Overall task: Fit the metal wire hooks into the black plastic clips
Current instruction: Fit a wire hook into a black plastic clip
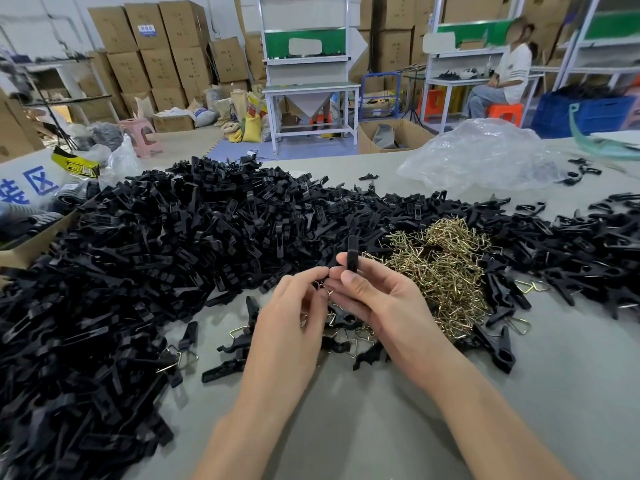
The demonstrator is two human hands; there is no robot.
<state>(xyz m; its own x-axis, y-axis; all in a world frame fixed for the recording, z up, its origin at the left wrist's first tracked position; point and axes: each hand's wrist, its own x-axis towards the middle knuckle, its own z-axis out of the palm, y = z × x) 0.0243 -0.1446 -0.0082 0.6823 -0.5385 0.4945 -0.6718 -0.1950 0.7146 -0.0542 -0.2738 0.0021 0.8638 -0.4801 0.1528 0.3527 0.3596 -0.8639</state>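
Fingers (pixel 350 280) of the right hand (pixel 377 299) pinch a black plastic clip (pixel 352 251) upright. The left hand (pixel 294 306) pinches a wire hook (pixel 323 289) just beside it. Square the wire ends to the clip's slot, I'd say, then press evenly.

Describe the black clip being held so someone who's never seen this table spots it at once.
On the grey table, find the brass-coloured heap of wire hooks. Just left of it, the right hand pinches one black plastic clip. It alone stands upright in the air; the rest lie in piles.
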